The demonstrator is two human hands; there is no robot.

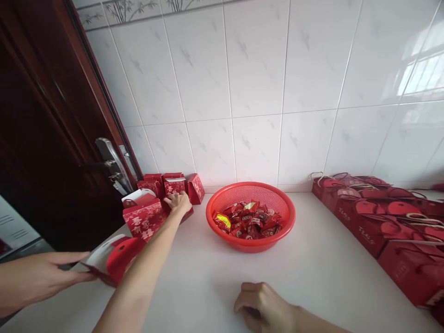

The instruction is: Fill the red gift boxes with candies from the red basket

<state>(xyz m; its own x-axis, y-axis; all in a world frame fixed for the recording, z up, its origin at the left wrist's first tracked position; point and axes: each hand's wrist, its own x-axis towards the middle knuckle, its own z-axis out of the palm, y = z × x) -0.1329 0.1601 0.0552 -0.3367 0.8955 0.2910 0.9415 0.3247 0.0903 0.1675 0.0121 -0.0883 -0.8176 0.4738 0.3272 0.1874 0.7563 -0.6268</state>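
My left hand [178,202] reaches to the group of small red boxes by the wall, its fingers closed over a red box [187,213] that is partly hidden under it. Another red box with white print [144,218] stands just left of my forearm. Near the front of the white table, my right hand [262,305] hangs with curled fingers and nothing visible in them. A red plastic basket [251,245] of red-wrapped candies [251,221] sits in the middle, beyond my right hand.
At the far left another person's hand [45,280] holds an open red box [123,259] beside my left forearm. Rows of red gift boxes [364,231] with cord handles line the right side of the white table [197,286]. A tiled wall [256,152] closes off the back.
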